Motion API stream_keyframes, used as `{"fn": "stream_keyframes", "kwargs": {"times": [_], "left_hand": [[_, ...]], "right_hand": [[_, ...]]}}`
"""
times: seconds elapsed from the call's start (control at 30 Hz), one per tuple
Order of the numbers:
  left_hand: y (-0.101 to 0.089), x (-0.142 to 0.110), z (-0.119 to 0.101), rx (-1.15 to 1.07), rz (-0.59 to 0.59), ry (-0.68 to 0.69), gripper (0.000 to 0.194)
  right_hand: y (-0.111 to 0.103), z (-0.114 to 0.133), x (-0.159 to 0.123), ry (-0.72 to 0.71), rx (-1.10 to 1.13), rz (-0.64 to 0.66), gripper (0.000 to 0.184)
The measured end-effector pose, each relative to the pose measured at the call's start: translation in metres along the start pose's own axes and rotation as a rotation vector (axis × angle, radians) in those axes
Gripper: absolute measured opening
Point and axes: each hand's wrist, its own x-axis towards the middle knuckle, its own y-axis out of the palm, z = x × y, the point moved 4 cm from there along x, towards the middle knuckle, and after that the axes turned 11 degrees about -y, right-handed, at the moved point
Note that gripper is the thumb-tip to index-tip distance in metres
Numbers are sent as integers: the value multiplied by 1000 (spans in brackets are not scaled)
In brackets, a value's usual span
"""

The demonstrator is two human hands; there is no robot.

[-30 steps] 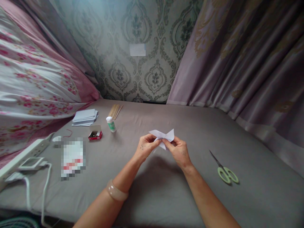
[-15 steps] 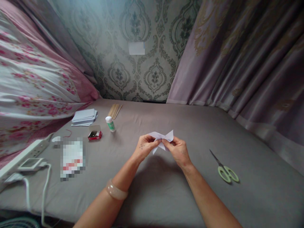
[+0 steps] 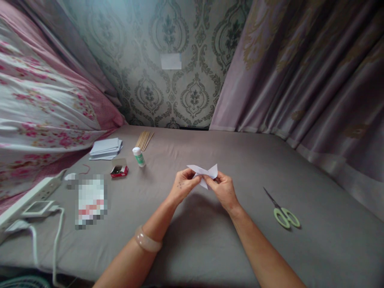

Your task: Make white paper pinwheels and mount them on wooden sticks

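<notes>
A folded white paper piece with pointed flaps, shaped like a pinwheel (image 3: 207,171), is held up over the grey cloth between both hands. My left hand (image 3: 185,185) pinches its left side, thumb towards the centre. On the other side my right hand (image 3: 223,188) grips it, and its thumb presses near the middle too. The two thumbs nearly meet there and hide part of the folds. Off to the right lie scissors (image 3: 282,211) with light green handles, blades pointing away, touched by neither hand.
At the left stand a glue bottle (image 3: 139,157), a small open red box (image 3: 119,171), wooden sticks (image 3: 144,141) and a stack of white paper (image 3: 105,149). Nearer are a blurred packet (image 3: 91,200) and a power strip (image 3: 33,202) with cables. Curtains (image 3: 288,72) border the right.
The lower left flap of the paper, which stuck out beneath the left thumb, is now out of sight. Both hands keep their pinch; the view has shifted slightly.
</notes>
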Motion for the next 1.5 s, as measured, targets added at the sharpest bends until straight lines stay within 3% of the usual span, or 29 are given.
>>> {"fn": "stream_keyframes", "kwargs": {"times": [0.3, 0.5, 0.6, 0.83, 1.0, 1.27, 1.5], "left_hand": [[3, 2, 2, 10, 12, 3, 28], [6, 2, 3, -48, 0, 50, 36], [5, 2, 5, -65, 2, 8, 38], [-3, 3, 11, -243, -55, -198, 44], [-2, 1, 11, -230, -65, -195, 44], [0, 3, 13, -100, -56, -43, 42], [-2, 1, 5, -10, -76, -70, 34]], "right_hand": [[4, 9, 0, 47, 54, -18, 24], [5, 11, 0, 63, 26, -34, 24], [5, 11, -1, 90, 54, -39, 27], [-2, 1, 1, 267, 345, 15, 40], [3, 3, -2, 281, 328, 83, 38], [6, 0, -2, 237, 229, -47, 32], [-6, -7, 3, 303, 371, -175, 33]]}}
